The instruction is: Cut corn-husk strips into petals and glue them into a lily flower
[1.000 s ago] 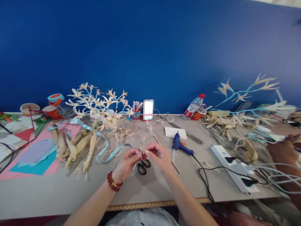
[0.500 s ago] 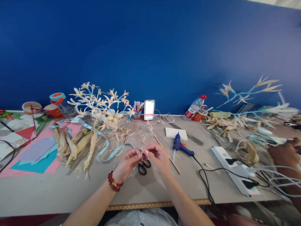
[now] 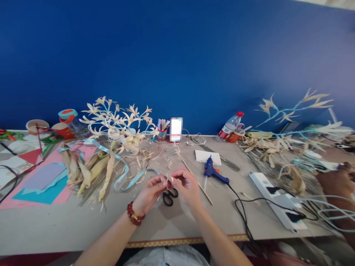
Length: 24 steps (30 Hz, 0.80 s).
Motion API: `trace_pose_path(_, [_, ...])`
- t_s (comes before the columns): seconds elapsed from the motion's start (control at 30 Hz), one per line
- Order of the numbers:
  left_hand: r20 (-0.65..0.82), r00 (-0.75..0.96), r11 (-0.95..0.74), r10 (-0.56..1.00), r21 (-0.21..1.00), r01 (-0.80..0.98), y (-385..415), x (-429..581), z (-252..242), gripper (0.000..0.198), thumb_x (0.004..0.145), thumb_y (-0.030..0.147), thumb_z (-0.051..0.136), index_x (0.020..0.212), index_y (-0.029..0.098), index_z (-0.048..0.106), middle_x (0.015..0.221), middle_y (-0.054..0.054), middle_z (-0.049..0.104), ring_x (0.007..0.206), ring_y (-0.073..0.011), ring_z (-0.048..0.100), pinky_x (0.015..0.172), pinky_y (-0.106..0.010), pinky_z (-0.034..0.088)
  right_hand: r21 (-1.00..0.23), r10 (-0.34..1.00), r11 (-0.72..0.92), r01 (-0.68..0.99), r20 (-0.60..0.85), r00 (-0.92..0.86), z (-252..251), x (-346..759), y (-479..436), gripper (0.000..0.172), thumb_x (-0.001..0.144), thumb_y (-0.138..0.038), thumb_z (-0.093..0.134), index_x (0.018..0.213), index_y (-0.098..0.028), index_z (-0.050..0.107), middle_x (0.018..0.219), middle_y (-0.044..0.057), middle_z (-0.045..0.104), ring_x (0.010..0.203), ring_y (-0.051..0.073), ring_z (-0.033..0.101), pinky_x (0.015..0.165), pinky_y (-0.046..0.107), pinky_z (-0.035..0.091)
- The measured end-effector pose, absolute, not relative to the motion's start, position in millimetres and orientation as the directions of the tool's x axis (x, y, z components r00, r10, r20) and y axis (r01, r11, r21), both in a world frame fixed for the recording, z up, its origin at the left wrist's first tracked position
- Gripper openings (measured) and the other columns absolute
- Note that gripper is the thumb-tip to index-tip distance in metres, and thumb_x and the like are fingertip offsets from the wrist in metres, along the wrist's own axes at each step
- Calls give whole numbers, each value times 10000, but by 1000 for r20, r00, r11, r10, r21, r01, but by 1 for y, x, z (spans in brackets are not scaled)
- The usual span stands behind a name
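Left hand (image 3: 152,188) and right hand (image 3: 187,186) close together above black-handled scissors (image 3: 169,195), fingers of both pinched on small pale piece (image 3: 168,178), held between them over counter (image 3: 102,231); full shape hidden by fingertips. Finished, by look of it: blue-stemmed spray of pale flowers (image 3: 128,120) at back. Seemingly unfinished: piece in fingers, not seen joined to anything. Dried husks (image 3: 95,174) lie loose; glue gun (image 3: 213,171) untouched, right of hands.

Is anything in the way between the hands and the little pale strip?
Nothing visible: the left hand and right hand meet fingertips at the pale strip. The scissors lie lower, on the table, not in between.
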<state>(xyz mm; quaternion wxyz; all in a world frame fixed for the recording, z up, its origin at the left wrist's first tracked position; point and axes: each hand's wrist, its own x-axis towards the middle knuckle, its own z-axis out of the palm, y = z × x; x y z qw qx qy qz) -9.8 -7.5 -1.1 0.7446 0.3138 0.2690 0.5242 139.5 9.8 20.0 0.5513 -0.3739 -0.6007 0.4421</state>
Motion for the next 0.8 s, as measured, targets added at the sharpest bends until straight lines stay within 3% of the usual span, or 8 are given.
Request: trace_pose_path(0.8, [-64, 325, 261, 944, 748, -610, -7, -11, -5, 58, 798, 185, 705, 778, 158, 659, 774, -22, 645, 773, -138, 589, 803, -274, 435, -938, 931, 346, 1, 344, -125, 22, 140, 10, 91, 821, -292, 664, 818, -202, 675, 856, 46, 612, 745, 166, 594, 651, 286, 504])
